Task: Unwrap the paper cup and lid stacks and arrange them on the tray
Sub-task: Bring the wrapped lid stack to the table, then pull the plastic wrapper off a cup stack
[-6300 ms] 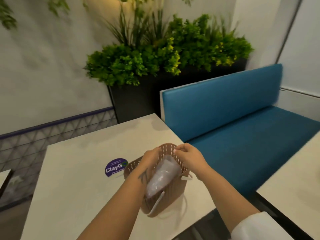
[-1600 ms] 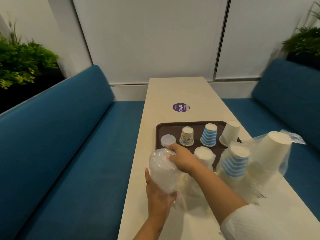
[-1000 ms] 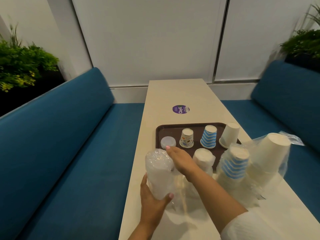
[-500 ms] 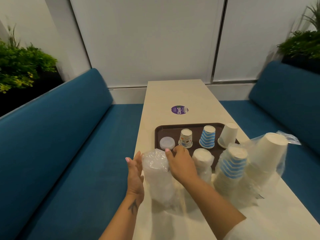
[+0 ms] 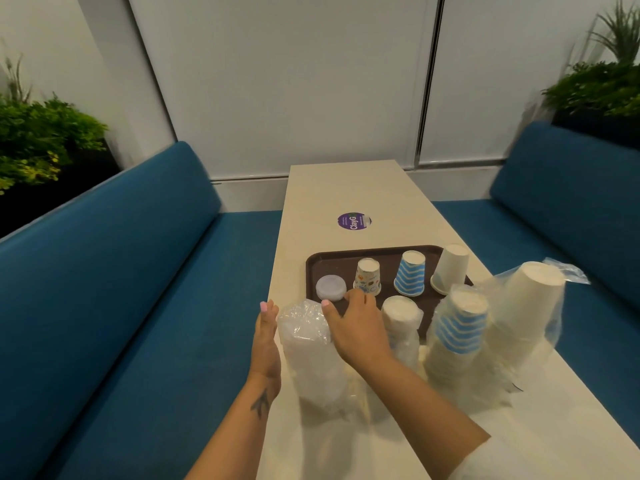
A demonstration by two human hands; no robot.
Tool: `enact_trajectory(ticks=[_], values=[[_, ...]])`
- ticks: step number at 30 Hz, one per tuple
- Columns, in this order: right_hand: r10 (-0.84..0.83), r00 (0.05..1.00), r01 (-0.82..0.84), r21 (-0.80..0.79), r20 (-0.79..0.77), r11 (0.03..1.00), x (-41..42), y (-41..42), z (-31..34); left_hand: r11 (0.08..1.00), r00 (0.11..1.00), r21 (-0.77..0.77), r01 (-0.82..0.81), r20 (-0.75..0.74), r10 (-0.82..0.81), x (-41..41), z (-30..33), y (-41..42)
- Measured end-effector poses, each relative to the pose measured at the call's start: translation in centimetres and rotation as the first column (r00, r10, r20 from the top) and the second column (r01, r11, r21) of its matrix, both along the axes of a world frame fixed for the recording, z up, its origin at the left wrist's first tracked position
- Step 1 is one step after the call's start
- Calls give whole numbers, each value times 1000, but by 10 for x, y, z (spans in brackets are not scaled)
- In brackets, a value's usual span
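A plastic-wrapped stack of clear lids (image 5: 308, 355) stands upright on the table's near left part. My left hand (image 5: 266, 337) lies flat against its left side with straight fingers. My right hand (image 5: 353, 327) rests on its right upper side, fingers loosely spread. To the right stand three wrapped cup stacks: small white (image 5: 401, 327), blue-striped (image 5: 457, 337) and tall white (image 5: 523, 313). The brown tray (image 5: 325, 263) behind them holds a lid (image 5: 330, 288), a patterned cup (image 5: 367, 276), a blue-striped cup (image 5: 410, 273) and a white cup (image 5: 450, 270), all upside down.
The long beige table (image 5: 346, 188) carries a purple round sticker (image 5: 353, 221) beyond the tray. Blue benches (image 5: 138, 271) run along both sides. Planters with greenery (image 5: 38, 133) sit behind the bench backs. A white panelled wall closes the far end.
I have turned from the brown basket on another table to this one. The wrapped lid stack went from held up to standing on the table, and my left hand moved from under it to its side.
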State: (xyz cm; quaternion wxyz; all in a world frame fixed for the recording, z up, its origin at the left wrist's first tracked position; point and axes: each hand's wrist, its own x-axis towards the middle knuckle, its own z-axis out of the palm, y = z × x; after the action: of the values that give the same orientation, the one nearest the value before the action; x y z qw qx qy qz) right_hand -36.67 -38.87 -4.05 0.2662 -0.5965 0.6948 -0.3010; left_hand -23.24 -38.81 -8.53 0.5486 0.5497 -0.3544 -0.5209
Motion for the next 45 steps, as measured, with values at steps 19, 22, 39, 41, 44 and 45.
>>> enact_trajectory(ticks=[19, 22, 39, 41, 44, 45], values=[[76, 994, -50, -304, 74, 951, -6, 14, 33, 900, 956, -407, -156, 165, 241, -2, 46, 8], [84, 989, -31, -385, 123, 922, -13, 17, 43, 843, 952, -522, -128, 173, 252, -9, 68, 10], [-255, 914, 404, -676, 315, 617, -167, 64, 100, 661, 983, -742, 115, 179, 30, -137, 112, 50], [-297, 900, 436, -654, 319, 619, -190, 68, 102, 654, 983, -741, 150, 183, -18, -157, 108, 56], [-353, 884, 467, -607, 306, 643, -222, 70, 99, 669, 973, -713, 213, 214, -81, -187, 101, 61], [-370, 880, 475, -584, 299, 659, -232, 70, 97, 678, 970, -699, 226, 224, -93, -196, 101, 62]])
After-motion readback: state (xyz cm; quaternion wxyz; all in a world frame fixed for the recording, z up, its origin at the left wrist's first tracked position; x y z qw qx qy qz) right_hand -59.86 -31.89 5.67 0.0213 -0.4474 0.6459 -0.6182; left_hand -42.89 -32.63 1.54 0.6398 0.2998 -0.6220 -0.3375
